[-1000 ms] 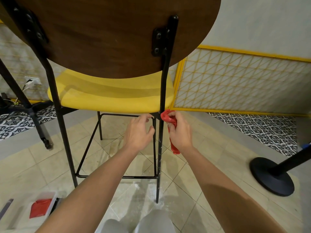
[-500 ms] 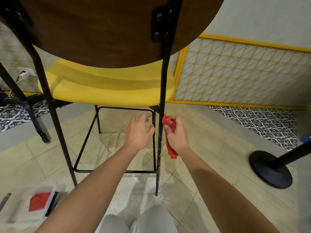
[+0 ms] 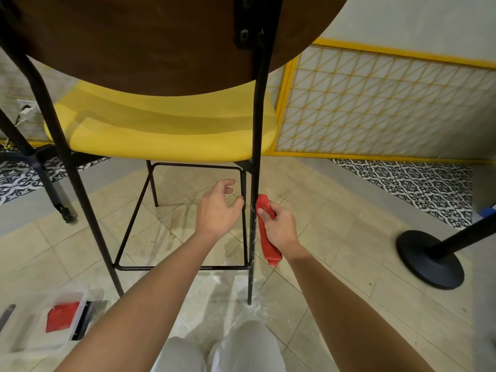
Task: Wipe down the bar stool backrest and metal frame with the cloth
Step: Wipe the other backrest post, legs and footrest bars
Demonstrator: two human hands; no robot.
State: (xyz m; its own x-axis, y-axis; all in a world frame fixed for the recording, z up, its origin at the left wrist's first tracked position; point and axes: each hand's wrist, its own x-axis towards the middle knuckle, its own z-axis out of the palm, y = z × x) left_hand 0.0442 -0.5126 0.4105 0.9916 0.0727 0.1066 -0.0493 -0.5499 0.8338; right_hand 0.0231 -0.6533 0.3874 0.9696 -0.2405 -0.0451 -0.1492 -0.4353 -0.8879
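Cloth point(image 3: 270, 247) pressed to metal, a person works on the bar stool's rear right leg point(image 3: 257, 116), the black tube that runs from 12 o'clock down through the middle of the view. The right hand point(image 3: 281, 226) pinches the folded red cloth between thumb and curled fingers just at 3 o'clock of the tube, its loose end hanging toward 6 o'clock. The left hand point(image 3: 217, 208) hovers at 9 o'clock of the leg, fingers loosely curled around nothing, thumb tip by a thinner inner rod point(image 3: 243, 224). The step in hand appears to be the frame wipe. White flecks lower on the leg suggest the next stroke should run down toward the foot, with the cloth wrapped closer round the tube. The footrest bar point(image 3: 182, 267) meets the leg there and would interrupt a clean slide. The dark wooden backrest point(image 3: 150, 44) fills 11 to 12 o'clock above the yellow seat point(image 3: 161, 135); whether it has been wiped cannot be told. A black stanchion base point(image 3: 429, 259) stands at 4 o'clock, well apart, and a clear box point(image 3: 77, 299) holding something red lies at 8 o'clock.
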